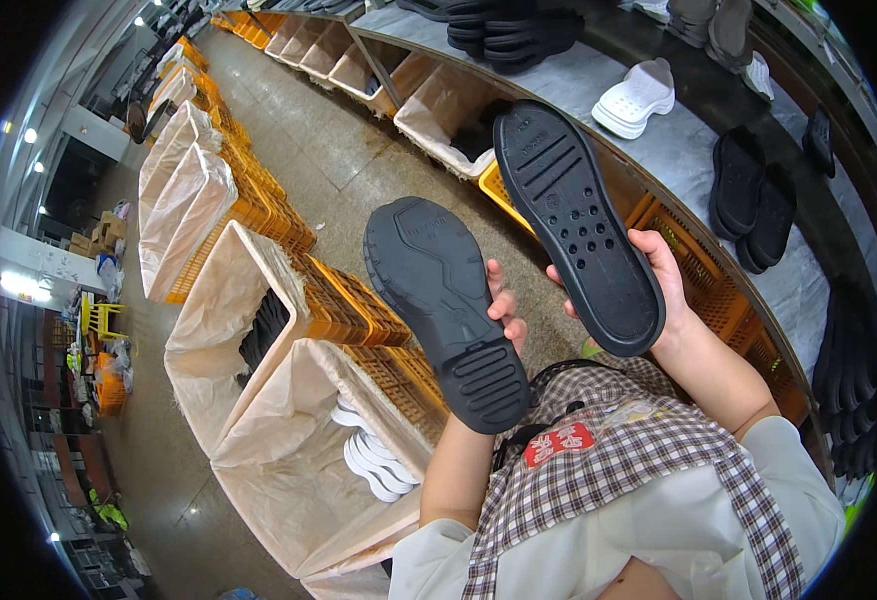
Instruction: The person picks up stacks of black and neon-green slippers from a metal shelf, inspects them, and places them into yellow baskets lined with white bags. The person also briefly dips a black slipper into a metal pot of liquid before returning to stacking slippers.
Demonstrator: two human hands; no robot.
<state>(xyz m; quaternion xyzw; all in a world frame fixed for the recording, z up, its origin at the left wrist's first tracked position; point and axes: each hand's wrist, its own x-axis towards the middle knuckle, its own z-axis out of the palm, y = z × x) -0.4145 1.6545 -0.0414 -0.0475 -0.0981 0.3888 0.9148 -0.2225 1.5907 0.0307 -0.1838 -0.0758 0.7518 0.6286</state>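
Observation:
Two black shoe soles are held up in front of me, side by side and apart. My left hand is closed on one black shoe sole, its ridged tread side facing up; the fingertips curl around its right edge and the rest of the hand is hidden behind it. My right hand grips the other black shoe sole by its lower right edge. That one shows its inner side, with a raised rim, small holes and bars. Some right fingertips show at its left edge.
Cloth-lined orange crates stand to the left; one holds white soles. On the right curves a workbench with white soles, black soles and a dark belt-like strip. More lined crates sit below it.

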